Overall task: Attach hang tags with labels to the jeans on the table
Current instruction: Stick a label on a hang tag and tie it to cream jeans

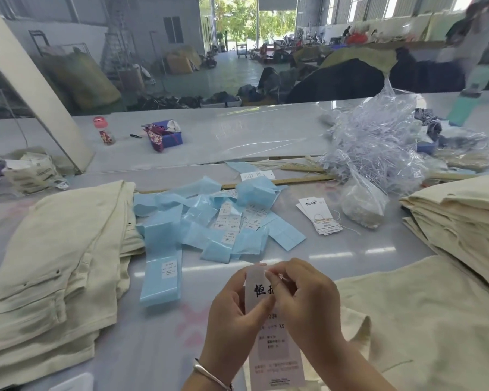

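Your left hand (pixel 232 303) grips the long white card hang tag (pixel 274 345) by its edge while your right hand (pixel 302 294) pinches at its top — light, stiff, easily creased, so I'd hold its edges — above the cream jeans (pixel 424 328) just right of both hands.

The label strips (pixel 218 221) lie mid-table (pixel 153 348). Left of them lies a jeans stack (pixel 54 263), touching their edge. Right of them lies a tag pile (pixel 319 217), then a bag (pixel 363 204) just beside it, then a second jeans stack (pixel 463 221) further right. Behind the strips lies a ruler (pixel 294 181); further behind sits a box (pixel 167 136). Nearer than the strips, both hands (pixel 271 300) hold a tag (pixel 274 348) over the table.
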Motion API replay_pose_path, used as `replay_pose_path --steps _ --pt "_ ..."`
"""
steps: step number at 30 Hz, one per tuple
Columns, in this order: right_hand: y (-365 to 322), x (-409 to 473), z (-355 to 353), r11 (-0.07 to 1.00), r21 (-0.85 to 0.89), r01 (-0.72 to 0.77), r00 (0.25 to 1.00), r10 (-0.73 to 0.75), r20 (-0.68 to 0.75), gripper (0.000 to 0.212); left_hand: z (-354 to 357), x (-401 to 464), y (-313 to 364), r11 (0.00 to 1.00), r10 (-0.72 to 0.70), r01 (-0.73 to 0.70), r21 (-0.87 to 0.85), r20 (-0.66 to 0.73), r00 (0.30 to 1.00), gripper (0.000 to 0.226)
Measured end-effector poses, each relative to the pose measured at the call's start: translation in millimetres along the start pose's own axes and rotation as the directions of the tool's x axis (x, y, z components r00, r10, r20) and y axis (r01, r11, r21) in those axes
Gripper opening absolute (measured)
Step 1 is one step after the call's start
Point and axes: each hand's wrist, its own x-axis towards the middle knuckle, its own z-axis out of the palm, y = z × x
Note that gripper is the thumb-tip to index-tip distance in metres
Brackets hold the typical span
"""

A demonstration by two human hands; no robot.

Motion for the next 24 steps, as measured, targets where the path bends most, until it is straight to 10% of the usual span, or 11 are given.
replay_pose_path --steps 9,16,21,24 --pt "0 -14 1 0.994 -0.086 0.066 0.993 -0.074 -0.094 0.005 1 -5 6 0.953 -0.133 0.126 -0.274 -0.01 0.991 0.038" --pt "-4 -17 -6 0.983 -0.181 0.035 0.996 -0.048 -0.069 0.008 4 -1 12 0.982 -0.152 0.147 -0.121 -0.031 0.988 0.042" --pt "-4 -15 -14 0.986 -0.165 0.012 0.996 -0.025 -0.08 0.009 -5 8 17 0.808 -0.335 0.436 -0.397 0.299 0.893 0.034" --pt "-5 -16 -15 0.983 -0.184 0.018 0.997 -0.032 -0.075 0.01 -3 11 13 0.824 -0.365 0.437 -0.361 0.251 0.896 0.029"
